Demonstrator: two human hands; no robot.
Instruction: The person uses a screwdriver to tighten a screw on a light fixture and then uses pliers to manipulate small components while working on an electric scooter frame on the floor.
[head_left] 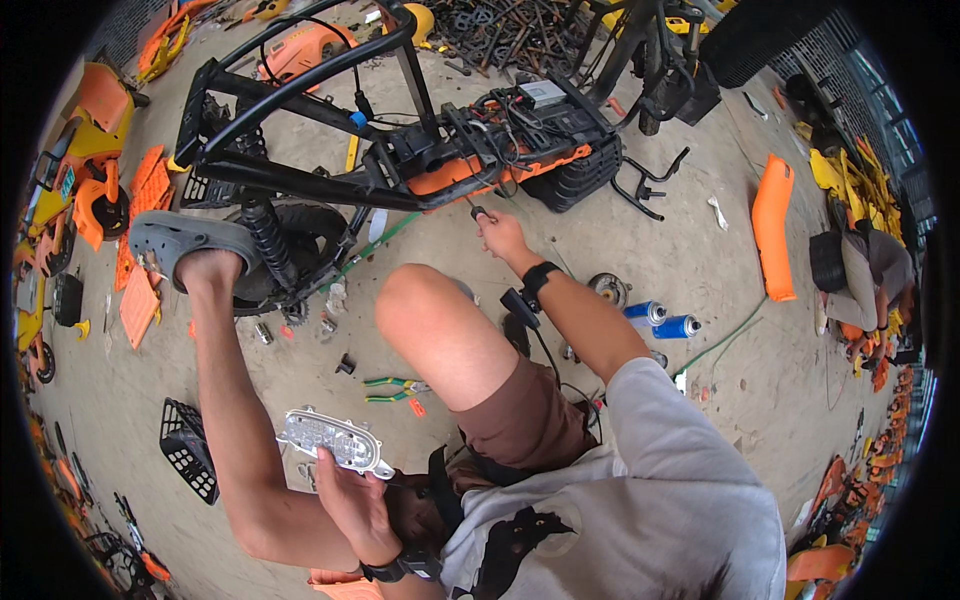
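Note:
My left hand [352, 505] grips a clear plastic lamp unit [338, 441] with a pale rim, close to my lap. My right hand [505, 240] is closed around the dark handle of a screwdriver [481, 214]. Its thin shaft points up at the lower edge of an orange side panel [447, 181] on a stripped electric scooter frame [290, 172]; whether the tip touches a screw is too small to tell. Above that panel, wiring and a silver box [542, 94] lie exposed. My foot in a grey clog [192, 238] is beside the scooter's wheel and black shock absorber [266, 238].
Green-handled pliers [395, 389] and a black perforated basket [188, 448] lie on the concrete floor. Two blue spray cans [662, 320] are right of my right forearm. Farther right lies a long orange panel [773, 228], and another person [880, 275] works there. Dark metal parts [510, 38] are heaped behind.

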